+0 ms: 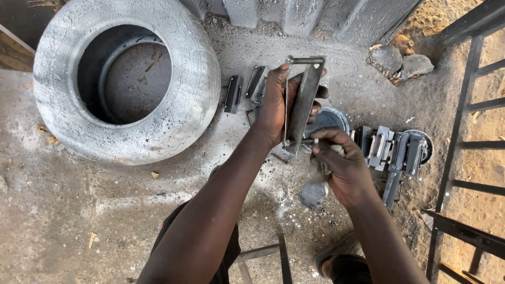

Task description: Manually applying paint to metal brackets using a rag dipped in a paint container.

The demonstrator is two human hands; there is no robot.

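Note:
My left hand grips a grey flat metal bracket with a thin rod handle along its side, held upright over the ground. My right hand pinches the bracket's lower end between its fingertips and clutches a dusty grey rag in the palm. Both hands meet at the bracket's lower end.
A large dust-covered tyre lies at the left. Similar metal brackets lie behind my hands and in a row at the right. A dark metal frame stands at the right edge, stones lie by the wall.

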